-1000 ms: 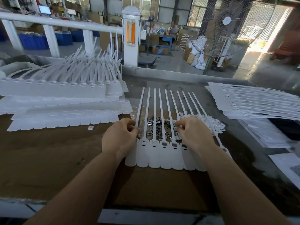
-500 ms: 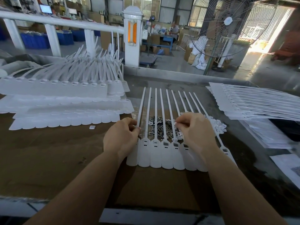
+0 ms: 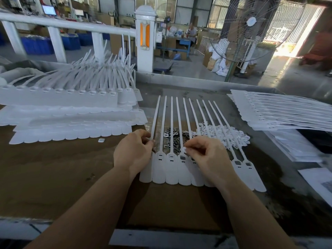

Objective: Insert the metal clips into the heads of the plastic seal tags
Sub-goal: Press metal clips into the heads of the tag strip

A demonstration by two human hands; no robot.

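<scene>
Pinching, both hands (image 3: 170, 155) work curled fingers over seal tags (image 3: 172, 169).

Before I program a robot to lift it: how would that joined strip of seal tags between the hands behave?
The strip of seal tags probably lifts as one piece, since the flags look joined. Its long thin tails would likely droop and sway, like the curved ones on the stack at left. It looks light and smooth, perhaps slippery.
</scene>
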